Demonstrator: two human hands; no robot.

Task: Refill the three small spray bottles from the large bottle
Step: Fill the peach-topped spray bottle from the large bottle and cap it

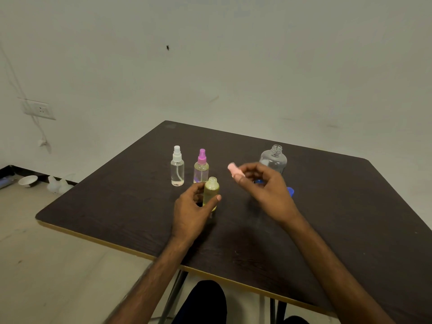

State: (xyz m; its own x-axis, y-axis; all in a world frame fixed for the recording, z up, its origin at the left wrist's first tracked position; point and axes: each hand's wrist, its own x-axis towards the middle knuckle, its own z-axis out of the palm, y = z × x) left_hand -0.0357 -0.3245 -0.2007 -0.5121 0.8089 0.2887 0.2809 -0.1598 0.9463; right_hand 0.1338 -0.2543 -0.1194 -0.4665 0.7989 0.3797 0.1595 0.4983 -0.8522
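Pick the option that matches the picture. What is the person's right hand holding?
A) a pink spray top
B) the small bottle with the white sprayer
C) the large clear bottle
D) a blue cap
A: the right hand pinches a pink spray top in the air, while the left hand holds the open small bottle it seems to belong to.

near table point(233, 242) bare | far: two capped bottles point(177, 167), large bottle point(273, 159), gap between
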